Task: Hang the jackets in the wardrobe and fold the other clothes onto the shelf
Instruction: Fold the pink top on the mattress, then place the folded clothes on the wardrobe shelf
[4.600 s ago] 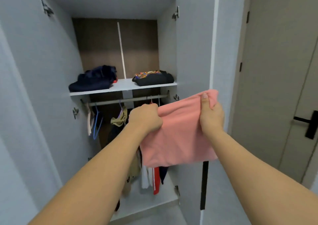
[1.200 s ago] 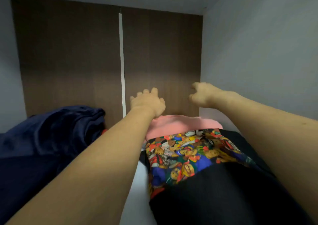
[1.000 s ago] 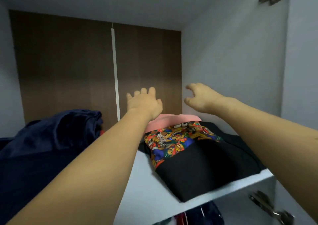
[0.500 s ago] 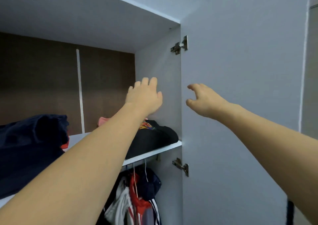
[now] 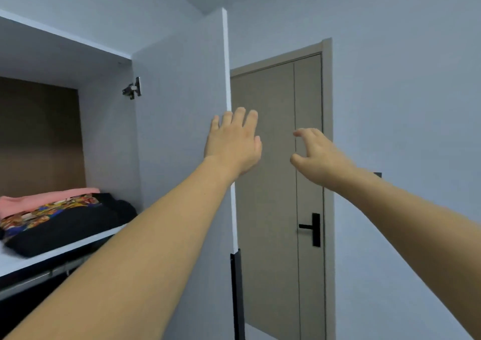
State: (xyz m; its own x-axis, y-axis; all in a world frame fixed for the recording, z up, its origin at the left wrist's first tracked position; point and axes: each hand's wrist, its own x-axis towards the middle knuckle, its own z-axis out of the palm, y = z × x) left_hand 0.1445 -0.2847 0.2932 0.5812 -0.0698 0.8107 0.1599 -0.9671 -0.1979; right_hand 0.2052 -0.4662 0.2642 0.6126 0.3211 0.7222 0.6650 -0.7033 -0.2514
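The folded pink garment [image 5: 46, 196] lies on the white wardrobe shelf [image 5: 59, 252] at the left, on top of a black garment with a colourful print [image 5: 59, 220]. Both my hands are raised in the air to the right of the shelf, away from the clothes. My left hand [image 5: 233, 141] is spread with straight fingers in front of the edge of the open wardrobe door [image 5: 182, 131]. My right hand [image 5: 317, 152] hangs with loosely curled fingers and holds nothing.
A beige room door [image 5: 276, 157] with a black lever handle [image 5: 311, 229] stands behind my hands. The wardrobe door carries a black vertical handle [image 5: 236, 295] low on its edge. A grey wall fills the right side.
The pink garment was put on the shelf pile and let go. Since then my view has swung right, away from the shelf, and both empty hands have drawn back past the wardrobe door.
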